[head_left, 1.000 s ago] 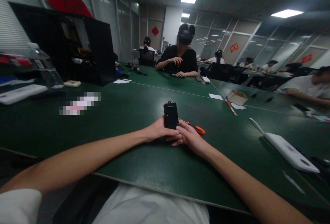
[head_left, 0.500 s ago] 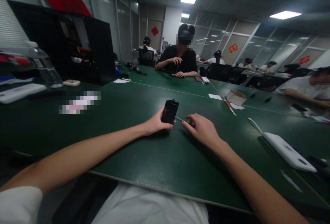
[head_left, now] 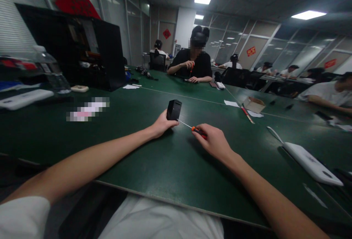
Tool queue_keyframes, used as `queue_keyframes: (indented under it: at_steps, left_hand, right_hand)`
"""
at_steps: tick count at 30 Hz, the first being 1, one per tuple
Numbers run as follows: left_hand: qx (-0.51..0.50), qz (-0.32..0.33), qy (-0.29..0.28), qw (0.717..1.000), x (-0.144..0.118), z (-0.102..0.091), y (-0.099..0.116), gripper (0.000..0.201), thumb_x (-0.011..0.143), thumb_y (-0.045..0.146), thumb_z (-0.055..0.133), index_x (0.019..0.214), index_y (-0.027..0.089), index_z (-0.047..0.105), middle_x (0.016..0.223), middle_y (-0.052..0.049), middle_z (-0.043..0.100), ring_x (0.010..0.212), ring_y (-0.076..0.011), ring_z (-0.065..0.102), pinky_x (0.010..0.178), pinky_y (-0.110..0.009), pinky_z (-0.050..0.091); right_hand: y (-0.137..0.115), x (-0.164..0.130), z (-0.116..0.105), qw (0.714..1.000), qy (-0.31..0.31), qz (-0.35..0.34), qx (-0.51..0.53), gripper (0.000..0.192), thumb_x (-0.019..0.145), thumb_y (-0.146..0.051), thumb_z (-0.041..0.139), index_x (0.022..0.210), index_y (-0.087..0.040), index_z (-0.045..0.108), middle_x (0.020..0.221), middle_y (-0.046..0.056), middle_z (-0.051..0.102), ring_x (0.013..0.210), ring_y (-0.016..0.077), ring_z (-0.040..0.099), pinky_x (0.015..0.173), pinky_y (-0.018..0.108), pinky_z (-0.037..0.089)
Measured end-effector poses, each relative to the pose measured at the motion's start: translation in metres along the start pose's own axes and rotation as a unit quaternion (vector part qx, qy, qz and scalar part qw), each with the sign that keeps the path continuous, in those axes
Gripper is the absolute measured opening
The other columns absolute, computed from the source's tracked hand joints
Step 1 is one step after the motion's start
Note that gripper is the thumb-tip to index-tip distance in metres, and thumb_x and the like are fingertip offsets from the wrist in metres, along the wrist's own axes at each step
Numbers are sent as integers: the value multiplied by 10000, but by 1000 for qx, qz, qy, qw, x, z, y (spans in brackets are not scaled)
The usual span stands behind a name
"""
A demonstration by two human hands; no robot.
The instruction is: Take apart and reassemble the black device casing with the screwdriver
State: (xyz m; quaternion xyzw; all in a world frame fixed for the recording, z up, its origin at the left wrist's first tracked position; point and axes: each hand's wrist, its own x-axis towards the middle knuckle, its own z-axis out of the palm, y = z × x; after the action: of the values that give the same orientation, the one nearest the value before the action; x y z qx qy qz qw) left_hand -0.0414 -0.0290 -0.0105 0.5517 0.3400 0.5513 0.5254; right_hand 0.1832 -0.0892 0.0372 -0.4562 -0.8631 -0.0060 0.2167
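Small black rectangular box (head_left: 174, 109): it is in the left hand (head_left: 161, 124), a little tilted, to the left of the right hand (head_left: 214, 138).
Left hand: it is clamped on the lower part of this box, with the thumb at the lower edge.
Screwdriver with orange-and-black handle and thin metal shaft (head_left: 200, 132): it points from the right hand toward the left; the tip is at the lower right corner of the black box, but whether they touch, I cannot tell.
Right hand: its fingers are closed around the handle, and the two hands are apart.
Dark green tabletop (head_left: 154, 169): it extends beneath both hands.
White oblong device with strap (head_left: 312, 162): it lies well to the right of the right hand.
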Motion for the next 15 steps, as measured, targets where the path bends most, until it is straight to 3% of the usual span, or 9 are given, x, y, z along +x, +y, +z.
queue_keyframes:
  at_steps: [6, 15]
  left_hand:
    - [0, 13, 14, 1000, 0, 0, 3, 404, 620, 182, 737, 910, 174, 457, 725, 37, 528, 557, -80, 476, 518, -223, 363]
    - [19, 29, 21, 999, 0, -1, 0, 425, 633, 190, 739, 966, 165, 477, 782, 19, 532, 623, -102, 486, 569, -242, 386]
  right_hand:
    - [-3, -1, -3, 1000, 7, 9, -14, 299, 956, -386, 485, 981, -186, 707, 868, 93, 666, 768, 227, 622, 689, 322, 450]
    - [2, 0, -1, 1000, 5, 20, -14, 315, 950, -379, 500, 1020, -164, 719, 953, 110, 734, 826, 246, 672, 730, 327, 476]
